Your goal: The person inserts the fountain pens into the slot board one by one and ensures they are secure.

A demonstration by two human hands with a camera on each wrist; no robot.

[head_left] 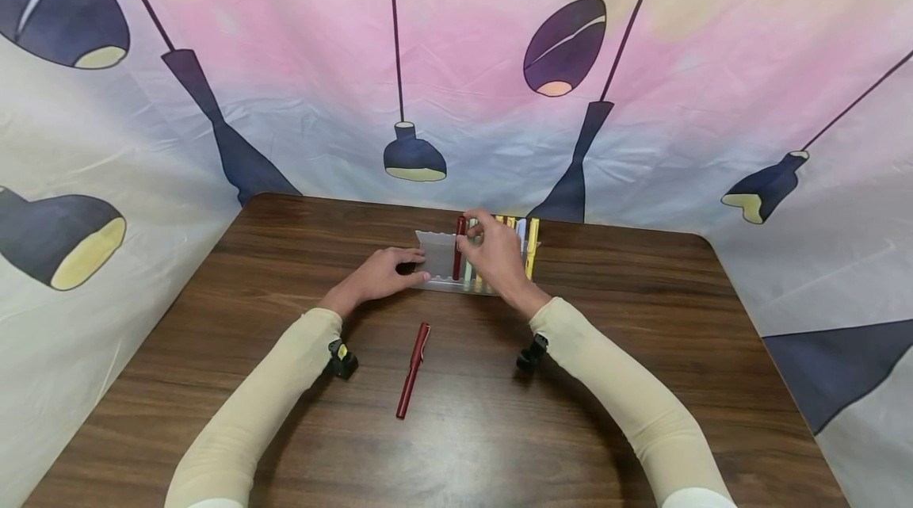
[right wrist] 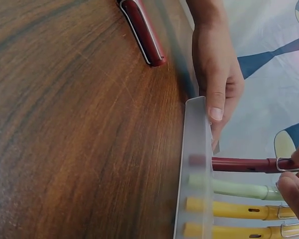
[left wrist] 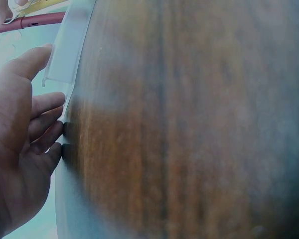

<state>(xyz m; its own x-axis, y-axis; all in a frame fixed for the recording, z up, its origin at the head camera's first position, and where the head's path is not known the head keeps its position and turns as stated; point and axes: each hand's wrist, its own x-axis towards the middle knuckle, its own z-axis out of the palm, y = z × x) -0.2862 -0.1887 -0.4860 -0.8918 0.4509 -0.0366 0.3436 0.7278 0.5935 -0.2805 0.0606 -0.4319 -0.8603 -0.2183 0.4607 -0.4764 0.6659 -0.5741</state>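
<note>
My right hand pinches the clip end of a dark red pen between thumb and finger. The pen's other end is in the front channel of a translucent pen stand. At the stand's left end is my left hand, its extended fingers and thumb touching the edge. Beside the red pen stand a light green pen and yellow pens. A pale blue pen and another yellow pen are farther right, partly behind my right hand.
A second dark red pen lies on the brown wooden table between my forearms, with its clip end toward the stand. Behind the table hangs a cloth backdrop printed with dark lamps.
</note>
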